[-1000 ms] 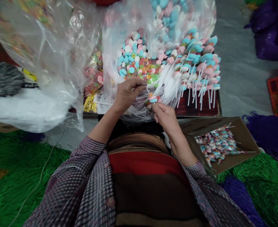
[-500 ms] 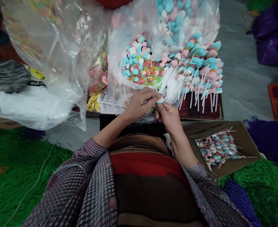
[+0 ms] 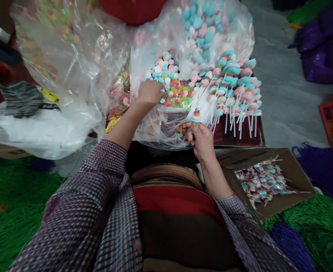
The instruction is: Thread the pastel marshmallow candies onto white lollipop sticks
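Observation:
My right hand (image 3: 202, 136) is closed on a candy stick (image 3: 196, 116), whose stacked blue, pink and orange candies stand above the fingertips. My left hand (image 3: 149, 91) reaches over the left side of the candy pile, with its fingertips hidden among the pieces. The pile holds blue, pink and white candies (image 3: 165, 65) at the back and ring gummies (image 3: 180, 90) in front, in an open plastic bag. Bare white sticks (image 3: 202, 105) lie right of the gummies. Finished-looking candy skewers (image 3: 240, 85) are stacked at the table's right end.
A cardboard box (image 3: 299, 173) with wrapped candy sticks stands at the lower right. Large clear bags (image 3: 84, 64) cover the left of the table. A red container (image 3: 132, 11) is at the back. Green strands (image 3: 16, 204) lie on the floor.
My left hand has moved away from my right hand, up and left to the candy pile. An orange and dark top now shows on the candy in my right hand.

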`<state>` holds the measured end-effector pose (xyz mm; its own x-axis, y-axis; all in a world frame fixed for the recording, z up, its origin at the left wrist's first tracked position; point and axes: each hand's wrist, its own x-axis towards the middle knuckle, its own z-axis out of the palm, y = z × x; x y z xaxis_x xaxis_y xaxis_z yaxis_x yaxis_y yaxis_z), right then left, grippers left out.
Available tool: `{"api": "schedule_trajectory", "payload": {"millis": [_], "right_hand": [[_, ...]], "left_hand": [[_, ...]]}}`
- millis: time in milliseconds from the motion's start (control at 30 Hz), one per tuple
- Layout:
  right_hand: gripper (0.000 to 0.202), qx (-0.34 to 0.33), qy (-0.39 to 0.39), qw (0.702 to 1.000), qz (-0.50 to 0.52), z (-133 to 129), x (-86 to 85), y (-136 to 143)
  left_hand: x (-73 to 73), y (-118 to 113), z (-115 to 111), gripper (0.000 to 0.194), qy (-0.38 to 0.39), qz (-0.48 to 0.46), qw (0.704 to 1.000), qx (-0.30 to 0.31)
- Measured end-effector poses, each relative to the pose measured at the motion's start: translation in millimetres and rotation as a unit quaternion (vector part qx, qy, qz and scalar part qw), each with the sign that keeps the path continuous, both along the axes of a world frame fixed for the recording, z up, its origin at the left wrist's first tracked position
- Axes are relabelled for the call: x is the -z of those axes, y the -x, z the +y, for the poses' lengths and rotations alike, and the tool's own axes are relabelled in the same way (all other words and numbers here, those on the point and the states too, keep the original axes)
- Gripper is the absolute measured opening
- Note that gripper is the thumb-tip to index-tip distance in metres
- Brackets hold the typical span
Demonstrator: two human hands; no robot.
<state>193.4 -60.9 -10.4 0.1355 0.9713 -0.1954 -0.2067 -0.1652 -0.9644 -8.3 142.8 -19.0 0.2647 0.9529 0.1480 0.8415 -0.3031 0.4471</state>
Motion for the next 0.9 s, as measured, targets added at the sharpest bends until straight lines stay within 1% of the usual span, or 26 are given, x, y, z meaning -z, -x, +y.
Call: {"api": "schedule_trajectory", "payload": {"millis": [67,100,167,233,300,367,433,500,567,667,767,900], "right_hand": [[0.049,0.002,-0.005,1.0,0.008,-1,0.5,0],[0.048,0.004,-0.008,1.0,0.014,-1,0.7,-1],[0.048,0.006,-0.012,1.0,0.018,-1,0.9,-1],[0.048,0.001,-0.009,1.0,0.013,-1,1.2,-1],[0.049,-0.004,-0.004,1.0,0.012,-1,1.8,-1],[0.049,-0.007,-0.003,1.0,0.014,-2,2.8,-1],[0.049,-0.007,-0.006,1.0,0.007,-2,3.7,-1],[0.049,-0.006,-0.01,1.0,-0.005,-2,4.1,-1],[0.048,-0.006,-0.014,1.0,-0.007,-2,4.0,-2],[0.048,-0.01,-0.015,1.0,0.002,-2,4.0,-2],[0.05,-0.015,-0.013,1.0,-0.002,-2,5.1,-2],[0.05,-0.014,-0.014,1.0,-0.008,-2,7.4,-2]], "left_hand": [[-13.8,0,-3,0.008,0.027,0.018,0.999,-0.029],[-21.7,1,-5,0.012,0.035,0.012,0.998,-0.044],[-36.5,6,-10,0.019,0.041,-0.034,0.997,-0.055],[-47.2,14,-17,0.025,0.058,-0.088,0.994,-0.039],[-51.4,20,-22,0.028,0.082,-0.105,0.991,-0.001],[-48.1,21,-25,0.028,0.088,-0.078,0.992,0.037],[-37.9,18,-25,0.032,0.08,-0.027,0.995,0.053],[-23.7,12,-21,0.036,0.072,0.018,0.996,0.046],[-9.5,8,-16,0.035,0.06,0.05,0.996,0.032],[4.6,10,-11,0.031,0.029,0.07,0.997,0.022],[6.9,15,-11,0.027,0.012,0.071,0.997,0.036],[-0.5,15,-16,0.019,0.031,0.123,0.99,0.059]]}}
